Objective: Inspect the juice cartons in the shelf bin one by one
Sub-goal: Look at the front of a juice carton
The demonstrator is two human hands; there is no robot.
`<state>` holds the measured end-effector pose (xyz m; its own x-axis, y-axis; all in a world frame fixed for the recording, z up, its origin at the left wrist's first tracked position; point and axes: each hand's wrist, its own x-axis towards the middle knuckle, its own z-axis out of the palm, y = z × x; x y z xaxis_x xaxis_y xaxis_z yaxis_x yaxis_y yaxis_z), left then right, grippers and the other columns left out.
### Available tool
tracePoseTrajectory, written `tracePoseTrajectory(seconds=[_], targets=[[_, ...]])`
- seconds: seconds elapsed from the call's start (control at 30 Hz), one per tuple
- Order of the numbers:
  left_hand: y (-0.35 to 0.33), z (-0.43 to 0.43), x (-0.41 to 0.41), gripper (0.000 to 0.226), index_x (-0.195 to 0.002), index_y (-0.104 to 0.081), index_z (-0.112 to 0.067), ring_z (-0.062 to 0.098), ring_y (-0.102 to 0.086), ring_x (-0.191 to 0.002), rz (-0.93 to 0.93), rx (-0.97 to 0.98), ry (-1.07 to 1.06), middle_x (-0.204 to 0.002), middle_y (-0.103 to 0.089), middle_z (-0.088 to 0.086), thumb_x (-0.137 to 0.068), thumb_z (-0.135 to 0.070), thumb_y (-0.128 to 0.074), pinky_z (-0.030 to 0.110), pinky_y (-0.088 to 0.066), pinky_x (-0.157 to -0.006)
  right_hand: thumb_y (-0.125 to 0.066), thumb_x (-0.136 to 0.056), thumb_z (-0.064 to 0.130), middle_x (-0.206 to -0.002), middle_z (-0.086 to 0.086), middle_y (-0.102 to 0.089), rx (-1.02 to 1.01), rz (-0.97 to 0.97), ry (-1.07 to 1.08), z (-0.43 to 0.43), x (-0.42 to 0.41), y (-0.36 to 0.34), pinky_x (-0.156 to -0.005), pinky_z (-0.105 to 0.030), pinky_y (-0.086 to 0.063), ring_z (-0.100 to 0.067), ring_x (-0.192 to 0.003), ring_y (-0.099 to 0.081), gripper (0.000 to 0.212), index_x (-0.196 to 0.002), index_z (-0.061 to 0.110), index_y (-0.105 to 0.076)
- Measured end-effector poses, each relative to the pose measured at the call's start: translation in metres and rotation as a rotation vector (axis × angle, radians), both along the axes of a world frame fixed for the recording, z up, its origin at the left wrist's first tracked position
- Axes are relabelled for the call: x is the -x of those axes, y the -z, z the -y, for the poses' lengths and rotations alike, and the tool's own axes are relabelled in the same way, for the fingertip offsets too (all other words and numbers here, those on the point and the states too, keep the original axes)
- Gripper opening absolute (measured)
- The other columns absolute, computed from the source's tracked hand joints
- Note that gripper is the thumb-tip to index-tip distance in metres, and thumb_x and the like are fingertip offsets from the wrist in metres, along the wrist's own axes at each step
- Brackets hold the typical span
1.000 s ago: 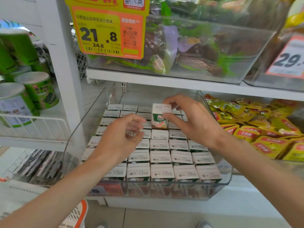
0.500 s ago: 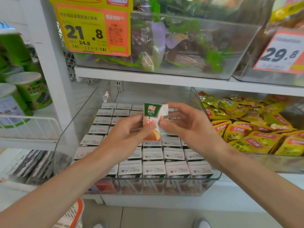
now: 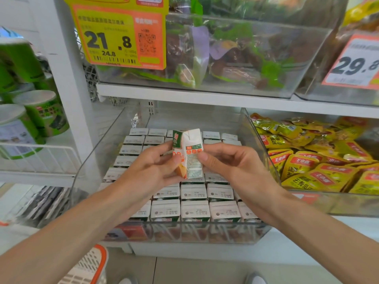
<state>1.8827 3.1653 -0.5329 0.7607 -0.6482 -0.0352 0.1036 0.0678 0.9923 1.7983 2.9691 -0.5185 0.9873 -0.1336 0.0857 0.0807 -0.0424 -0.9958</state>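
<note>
Turned since before, boxy paper carton (image 3: 189,153) between left hand (image 3: 150,169), right hand (image 3: 229,162).

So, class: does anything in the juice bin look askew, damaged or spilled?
Nothing stands out. The cartons stand in tidy rows in the bin, with no spill showing. One carton is out, held tilted between both hands.

Left hand (image 3: 151,171) and right hand (image 3: 231,165) raised together, thumbs forward, each in a closed pinching grip.
</note>
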Motion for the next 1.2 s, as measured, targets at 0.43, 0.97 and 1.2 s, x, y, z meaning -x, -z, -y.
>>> tracePoseTrajectory(seconds=[0.43,0.97,1.2], targets=[[-0.003,0.0,0.003,0.057,-0.13,-0.062,-0.038,-0.007,-0.065,-0.117,0.428,-0.15,-0.093,-0.12,-0.073,-0.026,-0.089,-0.001,-0.079,0.006,-0.05,-0.091,-0.082,-0.083,-0.006,-0.102,-0.006,-0.083,0.152,0.161,0.054,-0.006,-0.003,0.007,-0.093,-0.035,-0.063,-0.022,-0.099,-0.08,0.018,-0.1,-0.001,-0.081],[-0.004,-0.002,0.002,0.055,-0.121,-0.072,-0.035,-0.007,-0.072,-0.101,0.416,-0.146,-0.253,-0.108,-0.077,-0.026,-0.069,-0.034,-0.089,0.007,-0.054,-0.082,-0.082,-0.087,0.023,-0.108,0.002,-0.082,0.098,0.026,0.048,-0.009,-0.005,0.01,-0.088,-0.022,-0.059,-0.014,-0.104,-0.077,0.028,-0.114,0.016,-0.078],[-0.004,0.001,0.004,0.023,-0.119,-0.075,-0.025,0.018,-0.079,-0.099,0.059,0.005,-0.139,-0.11,-0.081,-0.002,-0.097,-0.021,-0.067,0.025,-0.064,-0.075,-0.083,-0.082,0.026,-0.105,-0.013,-0.082,-0.231,-0.124,0.243,-0.006,-0.01,0.011,-0.103,-0.047,-0.059,-0.034,-0.106,-0.077,0.041,-0.116,0.006,-0.074]])
